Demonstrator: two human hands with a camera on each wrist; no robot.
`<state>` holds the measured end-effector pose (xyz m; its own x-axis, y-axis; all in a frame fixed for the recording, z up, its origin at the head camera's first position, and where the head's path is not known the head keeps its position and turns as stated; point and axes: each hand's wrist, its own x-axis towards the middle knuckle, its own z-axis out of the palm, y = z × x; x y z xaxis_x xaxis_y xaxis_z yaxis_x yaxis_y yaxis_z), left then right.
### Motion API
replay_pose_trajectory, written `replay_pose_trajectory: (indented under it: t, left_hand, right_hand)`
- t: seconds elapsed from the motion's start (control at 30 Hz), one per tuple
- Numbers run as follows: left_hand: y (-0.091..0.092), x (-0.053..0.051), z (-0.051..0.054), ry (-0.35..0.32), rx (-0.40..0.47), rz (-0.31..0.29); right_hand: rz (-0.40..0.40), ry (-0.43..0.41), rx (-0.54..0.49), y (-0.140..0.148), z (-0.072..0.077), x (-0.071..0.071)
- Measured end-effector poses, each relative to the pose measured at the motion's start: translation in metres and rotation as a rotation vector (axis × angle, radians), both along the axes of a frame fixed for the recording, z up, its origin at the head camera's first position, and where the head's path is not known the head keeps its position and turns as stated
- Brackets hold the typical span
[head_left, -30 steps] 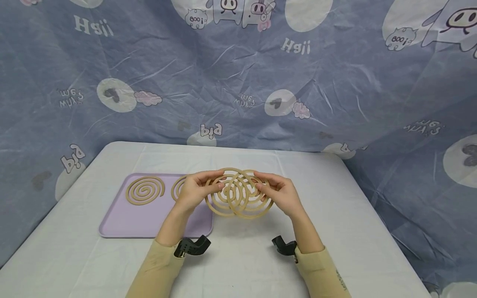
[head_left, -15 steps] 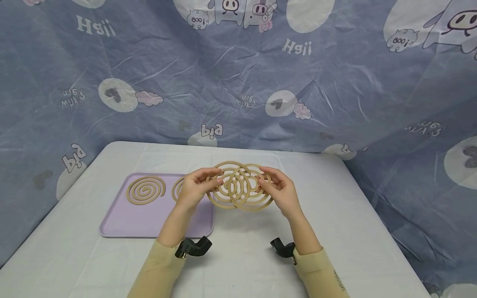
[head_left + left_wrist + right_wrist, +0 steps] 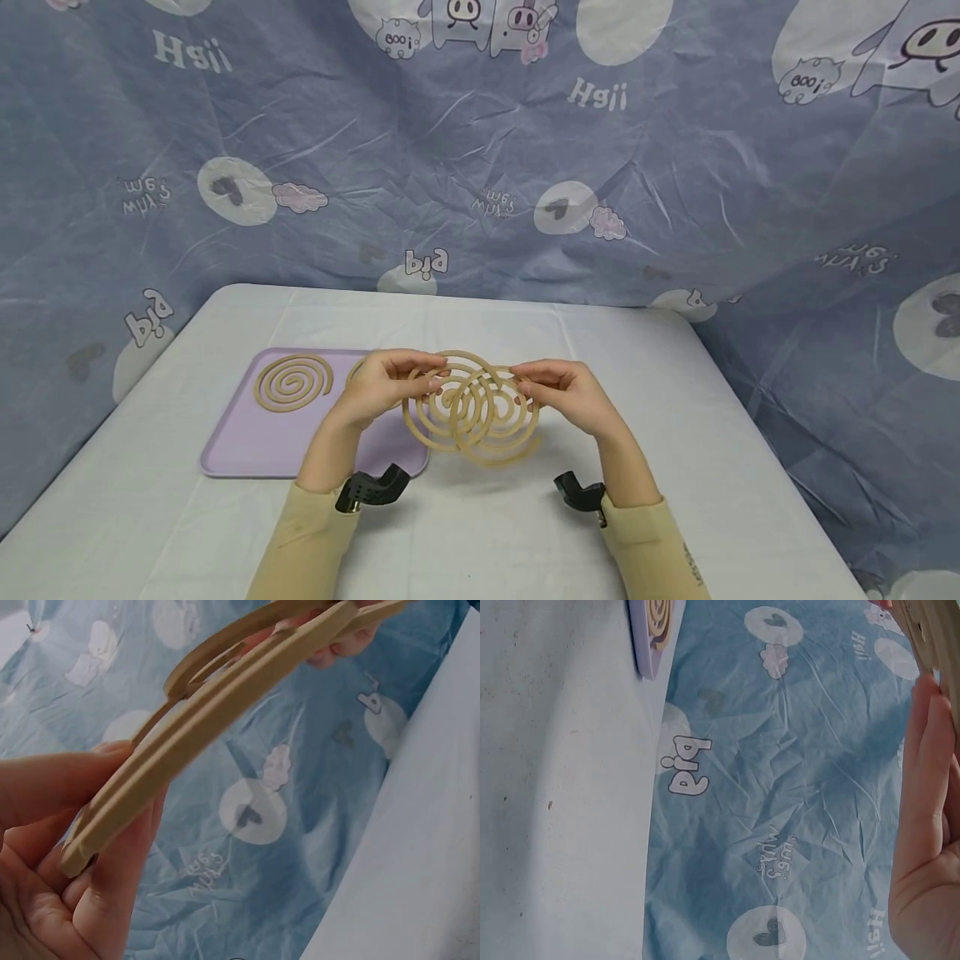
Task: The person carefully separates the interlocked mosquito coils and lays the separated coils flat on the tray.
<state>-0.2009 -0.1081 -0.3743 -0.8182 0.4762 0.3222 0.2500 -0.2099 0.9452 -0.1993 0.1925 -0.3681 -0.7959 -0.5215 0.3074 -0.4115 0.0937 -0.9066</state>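
Two tan mosquito coils overlap and look interlaced, held up above the table in the head view. My left hand [image 3: 375, 387] pinches the left coil [image 3: 418, 437] near its upper left side, thumb in front. On the other side, my right hand [image 3: 566, 390] pinches the right coil [image 3: 495, 462] by its upper right part. From the left wrist the coils [image 3: 180, 742] appear nearly edge-on, with a gap opening between them farther from that hand. Only part of the right hand [image 3: 930, 817] and a coil edge show in the right wrist view.
A lilac tray [image 3: 262, 454] lies on the white table [image 3: 480, 542] at left. One flat coil [image 3: 291, 382] rests on it; a second, mostly hidden behind my left hand, lies beside it. A blue patterned cloth [image 3: 465, 150] hangs behind.
Both hands rose slightly, then came down, lowering the coils. They have also shifted a little left, and the right coil now hangs lower than the left. Both grips are kept.
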Motion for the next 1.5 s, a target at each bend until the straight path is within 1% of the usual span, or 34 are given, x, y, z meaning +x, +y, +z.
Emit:
replay_pose_trajectory:
  t: [0.1, 0.2, 0.27, 0.37, 0.43, 0.5, 0.57, 0.63, 0.67, 0.73, 0.87, 0.93, 0.97, 1.03, 1.13, 1.2, 1.27, 1.33, 1.4, 1.5]
  left_hand:
    - [0.005, 0.0, 0.0, -0.019, 0.049, 0.052]
    - [0.011, 0.0, 0.0, -0.034, 0.116, 0.131]
    - [0.016, 0.0, 0.0, -0.038, 0.167, 0.202]
    - [0.025, 0.0, 0.0, -0.045, 0.251, 0.318]
    - [0.031, 0.0, 0.0, -0.05, 0.312, 0.385]
    - [0.035, 0.0, 0.0, -0.059, 0.378, 0.43]
    - [0.037, -0.001, 0.0, -0.063, 0.427, 0.449]
    - [0.037, -0.001, 0.0, -0.065, 0.449, 0.45]
    - [0.036, -0.001, 0.0, -0.066, 0.446, 0.448]
    - [0.034, 0.0, 0.0, -0.071, 0.433, 0.433]
    - [0.028, 0.0, 0.001, -0.084, 0.34, 0.412]
    - [0.024, 0.0, 0.0, -0.092, 0.274, 0.376]
    - [0.022, 0.0, 0.0, -0.09, 0.24, 0.349]
    - [0.018, 0.0, -0.001, -0.087, 0.174, 0.279]
    - [0.012, 0.0, -0.001, -0.085, 0.1, 0.183]
    - [0.009, 0.0, -0.001, -0.075, 0.063, 0.165]
    - [0.007, -0.001, -0.002, -0.065, 0.064, 0.175]
    - [0.006, -0.001, -0.002, -0.057, 0.083, 0.206]
    - [0.006, -0.001, -0.002, -0.053, 0.114, 0.235]
    - [0.008, 0.0, 0.0, -0.065, 0.15, 0.263]
  right_hand:
    - [-0.067, -0.004, -0.031, -0.003, 0.0, 0.0]
    - [-0.148, -0.005, -0.088, -0.007, -0.001, 0.0]
    - [-0.205, 0.004, -0.144, -0.01, -0.001, 0.0]
    - [-0.293, 0.013, -0.253, -0.014, -0.003, 0.0]
    - [-0.343, 0.016, -0.324, -0.017, -0.003, -0.001]
    - [-0.388, 0.018, -0.387, -0.018, -0.004, -0.001]
    - [-0.408, 0.015, -0.424, -0.018, -0.004, -0.002]
    - [-0.4, 0.009, -0.442, -0.016, -0.004, -0.001]
    - [-0.387, 0.007, -0.441, -0.015, -0.003, -0.001]
    - [-0.329, -0.006, -0.418, -0.012, -0.002, 0.0]
    - [-0.181, -0.019, -0.306, -0.004, 0.0, 0.001]
    - [-0.122, -0.019, -0.222, 0.0, 0.001, 0.0]
    - [-0.1, -0.018, -0.184, 0.002, 0.001, 0.0]
    - [-0.085, -0.022, -0.119, 0.006, 0.002, 0.0]
    - [-0.1, -0.036, -0.069, 0.008, 0.004, 0.0]
    - [-0.131, -0.043, -0.067, 0.008, 0.004, 0.0]
    - [-0.168, -0.05, -0.097, 0.008, 0.004, 0.0]
    - [-0.206, -0.053, -0.145, 0.007, 0.003, -0.001]
    - [-0.242, -0.057, -0.212, 0.005, 0.002, -0.001]
    - [-0.306, -0.06, -0.305, -0.001, 0.001, -0.001]
